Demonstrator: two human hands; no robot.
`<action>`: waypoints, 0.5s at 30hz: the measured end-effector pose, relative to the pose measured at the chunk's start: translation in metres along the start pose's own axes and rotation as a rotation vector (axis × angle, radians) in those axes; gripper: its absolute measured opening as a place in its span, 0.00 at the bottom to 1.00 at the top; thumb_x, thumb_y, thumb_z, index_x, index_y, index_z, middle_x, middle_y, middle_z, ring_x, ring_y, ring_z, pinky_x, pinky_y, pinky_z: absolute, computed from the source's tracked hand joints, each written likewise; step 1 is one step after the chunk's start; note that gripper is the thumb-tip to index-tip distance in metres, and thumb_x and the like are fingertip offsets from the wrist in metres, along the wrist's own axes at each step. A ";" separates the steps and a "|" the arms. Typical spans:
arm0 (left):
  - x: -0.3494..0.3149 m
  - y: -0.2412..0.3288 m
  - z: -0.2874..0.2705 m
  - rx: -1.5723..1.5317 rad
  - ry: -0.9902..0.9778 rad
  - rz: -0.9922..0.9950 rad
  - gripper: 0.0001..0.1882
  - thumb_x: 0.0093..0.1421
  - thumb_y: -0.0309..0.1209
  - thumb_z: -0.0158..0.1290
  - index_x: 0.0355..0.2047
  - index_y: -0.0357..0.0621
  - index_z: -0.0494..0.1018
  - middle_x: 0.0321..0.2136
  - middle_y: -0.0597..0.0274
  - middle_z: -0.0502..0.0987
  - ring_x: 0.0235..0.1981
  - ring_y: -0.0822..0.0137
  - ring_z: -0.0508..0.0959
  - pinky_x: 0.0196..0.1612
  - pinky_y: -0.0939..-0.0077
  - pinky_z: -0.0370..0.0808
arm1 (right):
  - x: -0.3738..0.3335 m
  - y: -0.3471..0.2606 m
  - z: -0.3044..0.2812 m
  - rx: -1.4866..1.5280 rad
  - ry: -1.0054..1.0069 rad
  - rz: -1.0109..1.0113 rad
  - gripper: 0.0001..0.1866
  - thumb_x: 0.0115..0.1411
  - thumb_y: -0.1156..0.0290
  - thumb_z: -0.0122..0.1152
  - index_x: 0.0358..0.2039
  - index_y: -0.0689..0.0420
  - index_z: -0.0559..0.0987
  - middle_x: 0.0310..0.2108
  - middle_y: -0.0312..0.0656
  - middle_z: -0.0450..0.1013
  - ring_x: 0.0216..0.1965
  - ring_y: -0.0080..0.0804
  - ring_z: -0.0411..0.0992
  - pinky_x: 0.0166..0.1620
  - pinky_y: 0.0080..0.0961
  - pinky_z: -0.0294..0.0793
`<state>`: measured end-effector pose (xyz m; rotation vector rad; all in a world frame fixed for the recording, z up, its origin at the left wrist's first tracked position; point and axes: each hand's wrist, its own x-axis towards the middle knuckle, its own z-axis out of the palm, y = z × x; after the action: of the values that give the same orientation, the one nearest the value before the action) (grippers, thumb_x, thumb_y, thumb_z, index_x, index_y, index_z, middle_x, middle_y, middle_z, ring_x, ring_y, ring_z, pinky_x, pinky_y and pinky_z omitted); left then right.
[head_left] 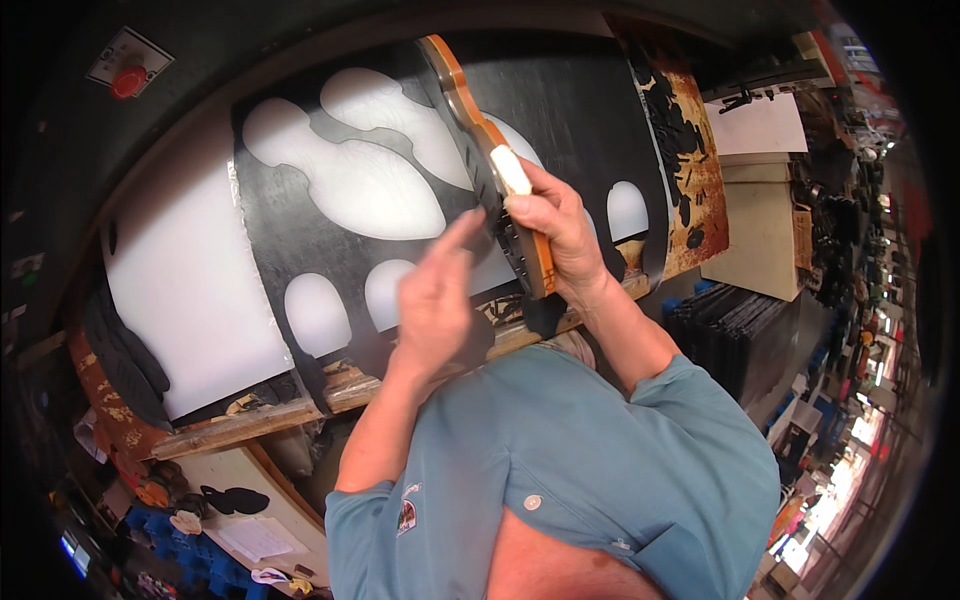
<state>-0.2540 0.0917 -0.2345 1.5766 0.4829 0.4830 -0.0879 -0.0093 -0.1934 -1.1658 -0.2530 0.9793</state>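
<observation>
My right hand [560, 225] is closed around a long, curved cutting die [470, 105] with an orange outer side, held up on edge over the work surface. A small white block [511, 170] sits against the die between my right thumb and fingers. The die's dark inner side, with small slots or prongs, faces left. My left hand [438, 300], blurred by motion, is beside the die's lower part with the index finger stretched toward it; nothing shows in it. Beneath lies a black sheet [270, 215] with sole-shaped and rounded cut-outs that show white underneath.
A white board [190, 300] extends left of the black sheet. Black scraps [675, 130] lie on a rusty plate at the right. A wooden rail [240, 428] runs along the near edge. A red button [128, 82] is at the upper left; stacked black sheets [730, 330] stand at the right.
</observation>
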 end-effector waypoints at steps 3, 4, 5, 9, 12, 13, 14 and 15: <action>0.001 -0.008 -0.037 -0.199 0.304 -0.173 0.16 0.80 0.35 0.50 0.54 0.35 0.79 0.39 0.70 0.81 0.38 0.81 0.75 0.41 0.82 0.73 | -0.002 -0.009 -0.013 0.122 -0.048 0.049 0.38 0.63 0.62 0.69 0.69 0.69 0.71 0.48 0.38 0.77 0.44 0.20 0.74 0.49 0.18 0.75; -0.003 -0.010 -0.054 -0.221 0.409 -0.279 0.16 0.80 0.36 0.49 0.54 0.35 0.79 0.41 0.68 0.82 0.40 0.79 0.77 0.44 0.81 0.75 | -0.003 -0.013 -0.019 0.096 -0.025 0.064 0.38 0.62 0.64 0.69 0.69 0.69 0.71 0.48 0.39 0.77 0.45 0.20 0.74 0.50 0.18 0.74; -0.010 -0.011 -0.067 -0.309 0.433 -0.252 0.17 0.80 0.36 0.49 0.54 0.35 0.78 0.43 0.65 0.83 0.43 0.77 0.79 0.47 0.79 0.77 | -0.005 -0.018 -0.026 0.013 -0.015 0.019 0.39 0.61 0.64 0.71 0.70 0.70 0.71 0.49 0.40 0.77 0.45 0.21 0.74 0.49 0.18 0.75; -0.037 -0.009 -0.110 -0.328 0.385 -0.275 0.18 0.79 0.33 0.51 0.62 0.33 0.74 0.52 0.57 0.82 0.51 0.69 0.81 0.55 0.74 0.78 | -0.011 -0.023 -0.052 -0.307 0.067 -0.106 0.44 0.55 0.66 0.78 0.69 0.72 0.71 0.56 0.47 0.75 0.48 0.28 0.75 0.54 0.25 0.76; -0.039 -0.004 -0.118 -0.360 0.372 -0.354 0.19 0.77 0.31 0.52 0.62 0.32 0.73 0.54 0.55 0.82 0.52 0.67 0.82 0.58 0.71 0.78 | -0.007 -0.019 -0.068 -0.951 0.097 -0.343 0.46 0.50 0.61 0.80 0.67 0.71 0.74 0.63 0.59 0.70 0.58 0.45 0.73 0.62 0.39 0.75; -0.035 -0.003 -0.119 -0.352 0.360 -0.362 0.20 0.76 0.30 0.53 0.63 0.31 0.72 0.54 0.55 0.82 0.53 0.67 0.81 0.58 0.70 0.78 | -0.004 -0.015 -0.070 -1.228 0.091 -0.401 0.46 0.50 0.60 0.80 0.66 0.71 0.74 0.64 0.61 0.69 0.59 0.49 0.72 0.62 0.41 0.74; -0.028 -0.002 -0.121 -0.375 0.335 -0.346 0.20 0.76 0.30 0.53 0.63 0.31 0.72 0.54 0.55 0.82 0.53 0.67 0.81 0.59 0.69 0.78 | -0.003 -0.014 -0.073 -1.498 0.104 -0.454 0.46 0.49 0.59 0.80 0.66 0.70 0.75 0.65 0.63 0.68 0.61 0.53 0.70 0.63 0.44 0.74; -0.019 0.000 -0.124 -0.347 0.352 -0.413 0.22 0.76 0.32 0.53 0.65 0.30 0.71 0.53 0.54 0.82 0.52 0.66 0.82 0.58 0.68 0.78 | 0.002 -0.012 -0.072 -1.455 0.131 -0.424 0.45 0.49 0.56 0.80 0.64 0.67 0.77 0.65 0.64 0.68 0.64 0.59 0.67 0.64 0.48 0.72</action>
<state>-0.3410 0.1820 -0.2281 1.0240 0.9190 0.4948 -0.0352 -0.0557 -0.2143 -2.3210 -1.1710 0.2060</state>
